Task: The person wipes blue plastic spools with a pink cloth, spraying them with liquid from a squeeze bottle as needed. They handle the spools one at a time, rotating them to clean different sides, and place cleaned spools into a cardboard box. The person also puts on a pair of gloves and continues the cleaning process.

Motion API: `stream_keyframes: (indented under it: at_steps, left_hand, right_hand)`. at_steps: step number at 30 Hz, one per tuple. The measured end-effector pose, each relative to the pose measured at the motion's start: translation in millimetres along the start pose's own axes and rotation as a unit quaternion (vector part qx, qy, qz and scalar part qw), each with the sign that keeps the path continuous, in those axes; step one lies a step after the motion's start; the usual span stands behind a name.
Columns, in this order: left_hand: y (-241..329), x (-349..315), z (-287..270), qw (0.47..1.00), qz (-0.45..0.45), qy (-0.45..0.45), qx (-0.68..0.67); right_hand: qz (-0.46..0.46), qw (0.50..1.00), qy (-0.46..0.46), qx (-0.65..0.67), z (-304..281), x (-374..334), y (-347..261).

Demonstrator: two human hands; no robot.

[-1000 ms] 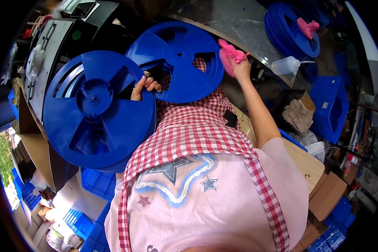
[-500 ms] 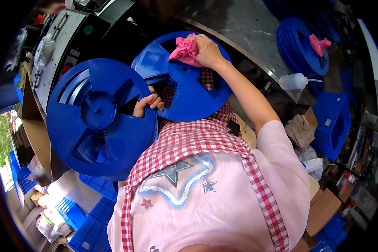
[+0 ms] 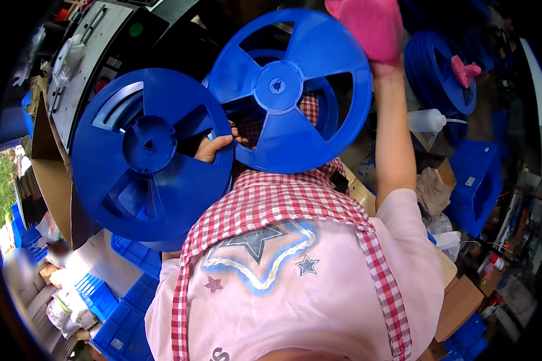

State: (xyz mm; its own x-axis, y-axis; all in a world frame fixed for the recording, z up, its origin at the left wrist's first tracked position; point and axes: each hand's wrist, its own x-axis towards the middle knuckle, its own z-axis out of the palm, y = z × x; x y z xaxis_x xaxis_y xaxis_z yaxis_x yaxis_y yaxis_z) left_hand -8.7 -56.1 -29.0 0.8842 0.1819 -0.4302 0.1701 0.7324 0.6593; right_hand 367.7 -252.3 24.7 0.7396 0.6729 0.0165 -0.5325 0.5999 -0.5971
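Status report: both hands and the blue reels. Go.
Left hand grips the round blue plastic reel at its lower-left rim. Right hand presses a pink cloth on its upper-right edge. Second blue reel overlaps at left.

Right hand (image 3: pixel 376 36) hidden under pink cloth (image 3: pixel 367 21); left hand (image 3: pixel 214 147) fingers mostly behind blue reel (image 3: pixel 286 90).

The cluttered bench (image 3: pixel 367 192) carries a stack of blue reels (image 3: pixel 433 78) and a white squeeze bottle (image 3: pixel 424 120).
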Motion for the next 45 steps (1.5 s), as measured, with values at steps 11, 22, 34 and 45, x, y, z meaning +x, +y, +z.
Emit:
stream_keyframes:
  at_steps: [11,22,34,45]
  left_hand:
    - [7.8,-7.6,5.1,0.989,0.063,-0.025,-0.129]
    - [14.3,43.8,-20.0,0.976,0.099,-0.192,-0.012]
    - [2.5,30.2,5.2,0.928,0.086,-0.279,-0.233]
    - [-7.4,29.1,0.4,0.92,0.074,-0.267,-0.278]
  right_hand:
    - [0.009,0.934,-0.323,-0.155,229.4,-40.7,72.9]
    - [0.183,0.97,-0.086,-0.134,83.1,-25.4,130.6]
    - [0.124,0.98,0.011,-0.157,67.5,-54.7,128.3]
    - [0.108,0.957,-0.018,-0.267,67.8,-46.9,126.2]
